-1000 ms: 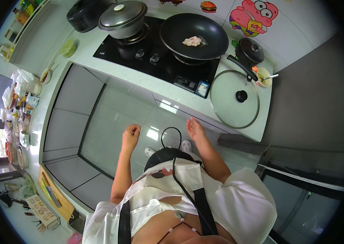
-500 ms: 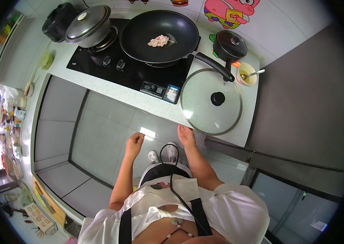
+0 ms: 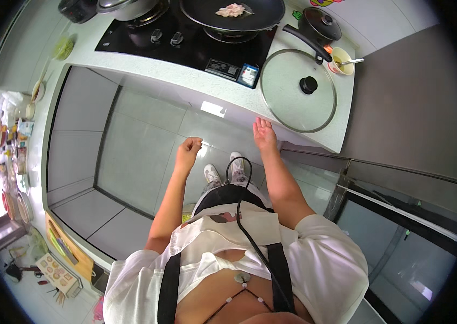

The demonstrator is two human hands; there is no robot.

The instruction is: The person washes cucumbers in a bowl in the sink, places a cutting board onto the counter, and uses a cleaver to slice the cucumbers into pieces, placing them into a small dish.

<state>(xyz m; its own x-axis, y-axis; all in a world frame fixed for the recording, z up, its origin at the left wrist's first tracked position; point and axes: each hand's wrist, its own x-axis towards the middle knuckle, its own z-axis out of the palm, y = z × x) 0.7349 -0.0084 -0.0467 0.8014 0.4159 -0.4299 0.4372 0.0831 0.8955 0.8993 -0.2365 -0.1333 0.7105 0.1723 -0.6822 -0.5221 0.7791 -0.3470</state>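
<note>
My left hand (image 3: 188, 153) hangs over the floor in front of the counter, its fingers bent and pressed together, with nothing visible in them. My right hand (image 3: 264, 133) is open, palm up, at the counter's front edge, nearest the glass lid (image 3: 293, 102) with its black knob. No contact with the lid shows. Behind the lid, the handle of a black wok (image 3: 212, 17) reaches toward the right. Pale pinkish pieces of raw meat (image 3: 231, 10) lie in the wok, which sits on a black gas hob (image 3: 196, 51).
A small lidded black saucepan (image 3: 317, 27) and a cup (image 3: 341, 60) with a spoon stand behind the lid. A lidded grey pot (image 3: 131, 9) is on the left burner. The worktop (image 3: 131, 59) turns along the left, with a cutting board (image 3: 74, 248) and knives there.
The view has tilted down, so the hob, wok and lid sit higher in the picture. My right hand's fingers are more spread; my left hand stays closed.
</note>
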